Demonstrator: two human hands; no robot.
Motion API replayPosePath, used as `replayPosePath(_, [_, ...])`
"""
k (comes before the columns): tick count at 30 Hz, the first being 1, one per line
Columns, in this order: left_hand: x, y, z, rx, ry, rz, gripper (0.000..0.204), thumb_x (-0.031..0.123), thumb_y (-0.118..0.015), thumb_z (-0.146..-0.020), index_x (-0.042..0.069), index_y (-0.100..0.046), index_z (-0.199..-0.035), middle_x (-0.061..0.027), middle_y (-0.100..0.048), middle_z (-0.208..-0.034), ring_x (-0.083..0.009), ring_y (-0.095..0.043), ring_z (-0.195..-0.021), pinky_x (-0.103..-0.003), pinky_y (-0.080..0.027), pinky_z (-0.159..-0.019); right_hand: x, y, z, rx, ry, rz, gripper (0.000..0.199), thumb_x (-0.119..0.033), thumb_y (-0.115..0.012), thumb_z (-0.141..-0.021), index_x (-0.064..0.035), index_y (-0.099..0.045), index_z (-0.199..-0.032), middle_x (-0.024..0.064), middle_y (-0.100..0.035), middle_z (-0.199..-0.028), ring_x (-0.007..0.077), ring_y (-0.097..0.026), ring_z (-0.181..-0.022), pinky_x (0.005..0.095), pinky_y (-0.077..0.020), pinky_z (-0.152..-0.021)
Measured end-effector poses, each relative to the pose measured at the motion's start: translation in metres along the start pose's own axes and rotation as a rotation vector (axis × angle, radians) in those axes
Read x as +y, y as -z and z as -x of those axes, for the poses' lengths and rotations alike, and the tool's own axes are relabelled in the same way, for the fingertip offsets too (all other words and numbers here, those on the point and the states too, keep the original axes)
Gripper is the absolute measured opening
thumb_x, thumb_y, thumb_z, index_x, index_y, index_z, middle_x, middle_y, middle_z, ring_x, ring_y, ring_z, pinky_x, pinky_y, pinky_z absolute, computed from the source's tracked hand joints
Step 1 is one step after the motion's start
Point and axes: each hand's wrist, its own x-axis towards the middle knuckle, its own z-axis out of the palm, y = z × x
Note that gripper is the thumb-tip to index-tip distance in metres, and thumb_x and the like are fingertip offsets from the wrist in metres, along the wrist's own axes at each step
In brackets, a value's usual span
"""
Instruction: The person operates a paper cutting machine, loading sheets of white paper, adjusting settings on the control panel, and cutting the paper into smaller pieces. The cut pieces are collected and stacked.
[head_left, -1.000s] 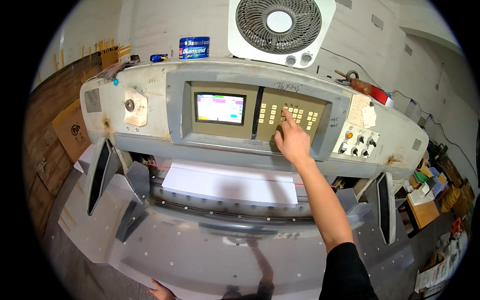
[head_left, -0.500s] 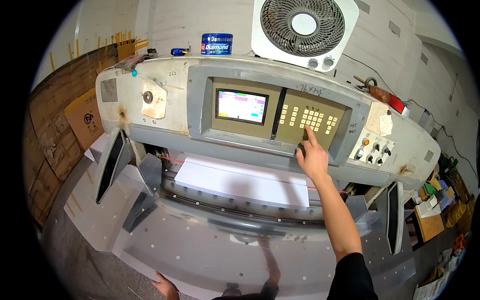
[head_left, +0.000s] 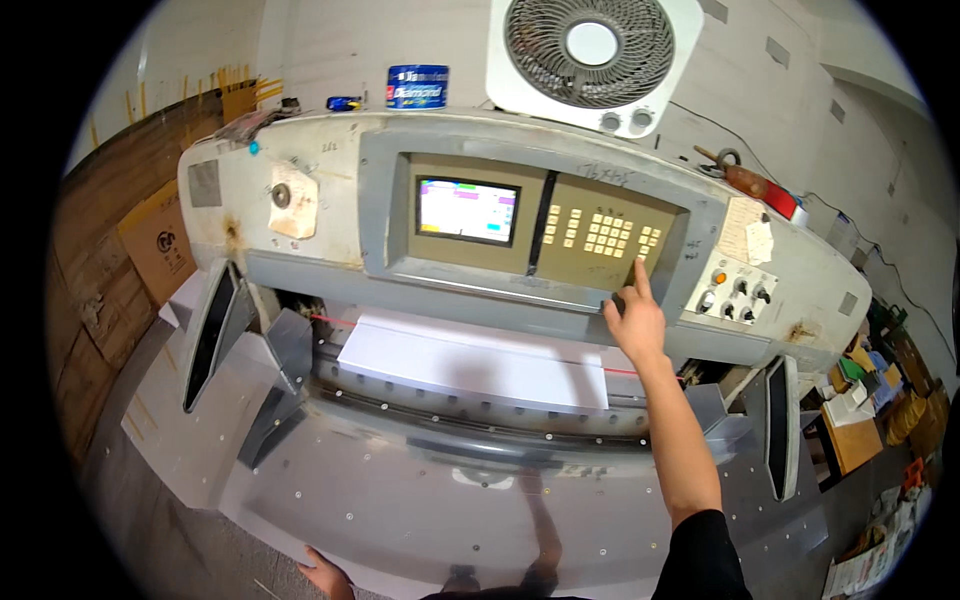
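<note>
right hand (head_left: 636,322), index finger out and the rest curled, at the keypad (head_left: 603,235) right of centre; left hand (head_left: 325,575) with fingers loosely spread at the desk (head_left: 400,510) edge, lower frame. risk: neighbouring key pressed, wrong cut on the paper stack (head_left: 470,362).

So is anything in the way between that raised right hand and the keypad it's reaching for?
Nothing visible. The right hand has its forefinger up at the lower right corner of the keypad, with no object between them.
</note>
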Motion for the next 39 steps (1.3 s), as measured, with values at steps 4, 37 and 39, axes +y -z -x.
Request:
replayPosePath(4, [-0.023,-0.003,-0.012,0.011,0.038,-0.112,0.076,0.051,-0.051,-0.086,-0.007,-0.033,-0.132,-0.0276,-0.046,-0.125,-0.0386,-0.052,-0.109,-0.042,-0.043,-0.091,-0.004,-0.011,0.051,0.089,0.067,-0.152,0.022,-0.020,-0.060,-0.080,0.0012,-0.060,-0.084,0.0191,-0.056,-0.114,0.0367,-0.059,-0.091,0.0413,-0.0480,-0.076])
replayPosePath(37, [0.005,0.004,0.005,-0.070,0.059,-0.044,0.086,0.057,-0.049,-0.085,-0.006,-0.022,-0.138,-0.0273,-0.042,-0.130,-0.0378,-0.051,-0.112,-0.041,-0.044,-0.090,0.067,0.024,0.623,0.260,-1.934,-0.294,0.062,-0.060,-0.052,-0.082,-0.0002,-0.064,-0.093,0.0100,-0.062,-0.075,0.0253,-0.054,-0.062,0.0397,-0.0477,-0.060])
replayPosePath(39, [0.006,0.004,0.006,-0.069,0.064,-0.059,0.088,0.057,-0.049,-0.085,-0.007,-0.020,-0.138,-0.0284,-0.042,-0.129,-0.0373,-0.051,-0.112,-0.040,-0.045,-0.089,0.059,0.023,0.619,0.222,-1.907,-0.219,0.063,-0.060,-0.053,-0.082,0.0001,-0.064,-0.095,0.0104,-0.063,-0.077,0.0261,-0.055,-0.064,0.0402,-0.0485,-0.062])
